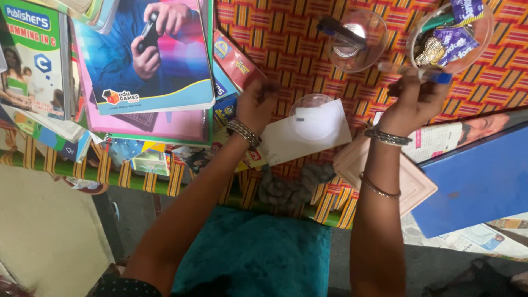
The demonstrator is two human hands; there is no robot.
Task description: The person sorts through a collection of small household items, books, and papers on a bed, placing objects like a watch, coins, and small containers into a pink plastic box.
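Fingers of the right hand (413, 102) pinch a blue-capped pen (423, 72) at 1 o'clock, just below a clear bowl (419, 34) of wrappers. The left hand (254, 104), curled loosely at 11 o'clock, rests beside books (148, 71). Between them an inverted clear bowl (314, 116) sits on white paper (286, 144); open striped cloth (286, 38) lies beyond.
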